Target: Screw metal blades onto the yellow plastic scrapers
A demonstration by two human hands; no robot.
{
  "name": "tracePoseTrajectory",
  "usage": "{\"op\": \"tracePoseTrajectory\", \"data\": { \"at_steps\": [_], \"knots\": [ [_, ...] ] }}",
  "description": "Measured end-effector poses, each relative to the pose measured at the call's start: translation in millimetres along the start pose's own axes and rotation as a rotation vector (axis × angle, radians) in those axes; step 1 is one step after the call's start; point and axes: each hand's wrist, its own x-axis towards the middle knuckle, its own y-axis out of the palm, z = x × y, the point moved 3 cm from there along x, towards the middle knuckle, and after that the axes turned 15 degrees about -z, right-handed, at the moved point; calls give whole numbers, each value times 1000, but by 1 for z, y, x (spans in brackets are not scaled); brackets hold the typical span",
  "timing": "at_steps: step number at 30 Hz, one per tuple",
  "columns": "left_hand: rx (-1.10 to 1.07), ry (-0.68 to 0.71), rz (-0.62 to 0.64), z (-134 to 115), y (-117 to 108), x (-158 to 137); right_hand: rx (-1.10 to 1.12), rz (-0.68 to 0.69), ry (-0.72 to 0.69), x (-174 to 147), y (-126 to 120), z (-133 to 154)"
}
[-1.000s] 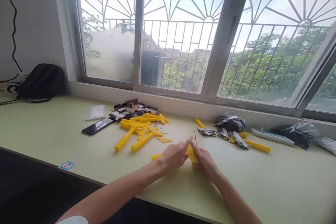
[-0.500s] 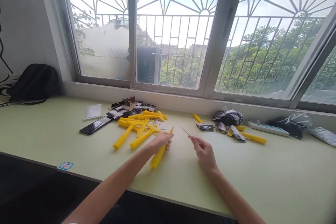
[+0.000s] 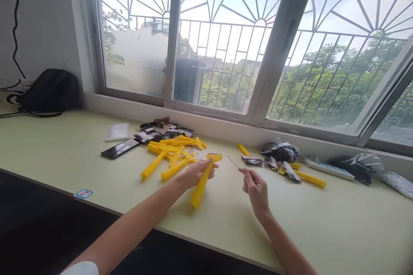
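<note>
My left hand (image 3: 195,173) is closed around a yellow plastic scraper (image 3: 200,188), gripping it near the neck. Its wide flat head points away from me and the thick handle comes back toward the table's front edge. Between the thumb and fingers of my right hand (image 3: 257,187) is a thin dark strip (image 3: 232,162), its free end pointing up and left toward the scraper head. A gap separates the two. Just beyond my left hand lies a pile of similar yellow scrapers (image 3: 151,169).
Behind the pile are black packets (image 3: 151,126), a phone (image 3: 120,149) and a clear flat case (image 3: 118,132). To the right lie a yellow handle (image 3: 311,178), small packets (image 3: 252,161) and black bagged items (image 3: 280,150). A backpack (image 3: 51,91) sits far left; windows line the back.
The scraper has been turned in my left hand, so its broad head now faces up. My right hand has shifted slightly right with the strip. The camera view has tilted a little.
</note>
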Motion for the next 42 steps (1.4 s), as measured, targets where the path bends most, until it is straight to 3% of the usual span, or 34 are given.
{"op": "tracePoseTrajectory", "data": {
  "at_steps": [2,5,8,10,18,23,32,39,42],
  "knots": [
    [32,58,10,1,2,0,12,-18,-18,2,-6,3],
    [255,233,30,6,7,-2,-43,-30,-72,3,-23,6],
    [485,411,-4,16,9,-2,-198,-18,-174,0,-38,7],
    [576,449,-19,24,9,1,-305,19,-235,-5,-41,7],
    [729,423,-37,32,3,9,-416,160,-293,-19,-16,-1],
    [791,351,-65,27,5,2,-391,166,-254,-16,-18,-4],
    [810,359,-52,24,12,-6,-396,188,-270,-16,-15,-3],
    [829,390,-76,23,9,-8,-599,167,-285,-9,-17,-13],
    [846,413,-61,23,10,-8,-598,205,-359,-8,-17,-14]
  ]
}}
